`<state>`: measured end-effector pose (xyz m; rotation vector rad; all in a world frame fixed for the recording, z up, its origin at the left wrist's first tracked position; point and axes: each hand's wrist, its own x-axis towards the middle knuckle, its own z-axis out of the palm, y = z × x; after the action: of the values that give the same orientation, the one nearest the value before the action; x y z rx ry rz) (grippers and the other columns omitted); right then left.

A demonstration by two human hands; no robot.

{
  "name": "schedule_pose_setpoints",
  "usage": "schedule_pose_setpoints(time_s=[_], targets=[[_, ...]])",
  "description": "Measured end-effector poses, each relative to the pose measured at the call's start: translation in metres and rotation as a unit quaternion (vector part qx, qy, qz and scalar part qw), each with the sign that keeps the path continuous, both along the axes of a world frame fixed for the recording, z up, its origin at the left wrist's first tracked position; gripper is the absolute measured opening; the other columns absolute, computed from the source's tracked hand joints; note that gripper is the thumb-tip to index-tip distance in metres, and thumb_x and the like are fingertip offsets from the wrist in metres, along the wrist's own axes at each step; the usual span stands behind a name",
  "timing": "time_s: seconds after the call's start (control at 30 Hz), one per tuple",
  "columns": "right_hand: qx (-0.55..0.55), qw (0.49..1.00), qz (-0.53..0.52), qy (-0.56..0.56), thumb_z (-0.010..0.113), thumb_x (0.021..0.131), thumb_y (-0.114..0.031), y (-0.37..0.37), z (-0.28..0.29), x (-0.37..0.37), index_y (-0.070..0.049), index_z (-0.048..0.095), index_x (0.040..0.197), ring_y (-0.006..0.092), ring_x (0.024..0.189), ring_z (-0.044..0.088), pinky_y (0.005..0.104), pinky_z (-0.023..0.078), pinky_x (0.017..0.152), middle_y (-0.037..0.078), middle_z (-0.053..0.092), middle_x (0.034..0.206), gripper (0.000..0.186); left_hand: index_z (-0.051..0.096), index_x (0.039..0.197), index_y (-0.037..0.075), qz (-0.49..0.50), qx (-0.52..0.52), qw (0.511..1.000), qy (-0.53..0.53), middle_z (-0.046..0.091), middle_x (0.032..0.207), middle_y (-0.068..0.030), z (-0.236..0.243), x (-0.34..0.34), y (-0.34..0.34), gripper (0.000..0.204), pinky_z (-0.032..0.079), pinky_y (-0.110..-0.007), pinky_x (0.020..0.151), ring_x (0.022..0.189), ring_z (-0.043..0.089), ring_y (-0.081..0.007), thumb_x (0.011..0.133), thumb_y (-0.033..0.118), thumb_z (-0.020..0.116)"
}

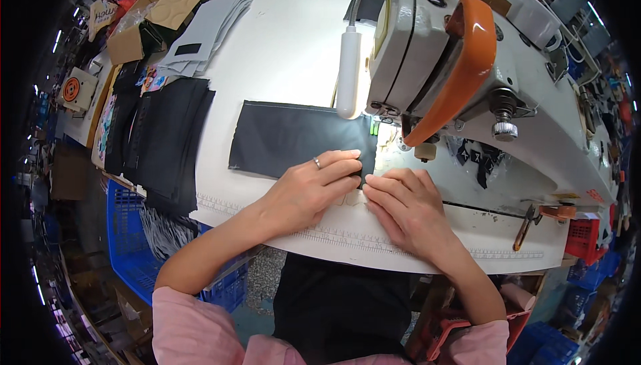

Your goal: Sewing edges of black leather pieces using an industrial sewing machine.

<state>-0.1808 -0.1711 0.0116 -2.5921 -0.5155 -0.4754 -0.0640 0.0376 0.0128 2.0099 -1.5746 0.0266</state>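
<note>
A dark grey fabric panel with a pale stitch line along its far edge lies flat on the white sewing table. My left hand, with a ring on one finger, rests over its near right corner, fingers together and bent down on the cloth. Close against those fingertips, my right hand pinches the same corner with curled fingers. Both thumbs are mostly hidden, and the hands cover the edge between them. Just beyond the panel's right end stands the sewing machine head, its needle area lit by a white lamp.
Stacked black fabric pieces and grey pieces lie at the left. A ruler strip runs along the table's near edge. Thread snips lie at the right. A blue crate stands below left. An orange guard juts from the machine.
</note>
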Motion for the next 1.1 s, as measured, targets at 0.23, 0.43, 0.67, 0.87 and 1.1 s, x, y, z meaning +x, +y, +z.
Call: schedule_pose_setpoints(time_s=[0.23,0.43,0.67,0.87,1.1], targets=[[-0.051,0.998,-0.036,-0.002,0.073,0.089,-0.019,-0.006,-0.005,0.017,-0.006,0.067,0.121,0.0207,0.110,0.062,0.0322,0.045,0.088,0.002,0.067,0.128,0.036,0.066,0.111,0.005,0.003,0.012,1.000,-0.007,0.064,0.129,-0.0076,-0.005,0.030,-0.014,0.036,0.057,-0.035,0.091,0.110,0.064,-0.0263,0.077,-0.003,0.072],[-0.039,0.997,-0.067,-0.002,0.072,0.090,-0.023,-0.004,-0.014,0.022,-0.007,0.064,0.127,0.0213,0.117,0.063,0.0334,0.045,0.089,0.003,0.065,0.132,0.041,0.067,0.110,0.005,-0.002,0.010,1.000,-0.028,0.070,0.114,-0.0108,-0.013,0.056,-0.025,0.038,0.058,-0.037,0.080,0.092,0.065,-0.0285,0.074,-0.003,0.074],[-0.054,0.996,-0.075,-0.012,0.073,0.091,-0.023,-0.004,-0.016,0.020,-0.006,0.063,0.127,0.0218,0.120,0.063,0.0343,0.045,0.089,0.004,0.065,0.133,0.042,0.073,0.106,0.002,0.017,-0.057,0.997,-0.045,0.072,0.091,-0.0156,-0.015,0.067,-0.036,0.031,0.059,-0.038,0.069,0.077,0.066,-0.0288,0.075,-0.004,0.072],[-0.038,0.997,-0.069,-0.017,0.073,0.091,-0.023,-0.004,-0.015,0.022,-0.006,0.063,0.127,0.0215,0.115,0.065,0.0343,0.046,0.088,0.004,0.064,0.133,0.042,0.076,0.103,0.002,0.026,-0.063,0.997,-0.033,0.072,0.089,-0.0171,-0.015,0.065,-0.038,0.027,0.058,-0.037,0.067,0.075,0.066,-0.0279,0.076,-0.003,0.071],[-0.014,0.998,-0.062,-0.020,0.073,0.091,-0.022,-0.004,-0.018,0.020,0.001,0.066,0.123,0.0248,0.099,0.059,0.0372,0.044,0.096,0.011,0.070,0.119,0.039,0.075,0.103,0.001,0.026,-0.069,0.996,-0.040,0.070,0.086,-0.0162,-0.018,0.062,-0.037,0.025,0.057,-0.036,0.064,0.071,0.063,-0.0266,0.078,-0.002,0.070]])
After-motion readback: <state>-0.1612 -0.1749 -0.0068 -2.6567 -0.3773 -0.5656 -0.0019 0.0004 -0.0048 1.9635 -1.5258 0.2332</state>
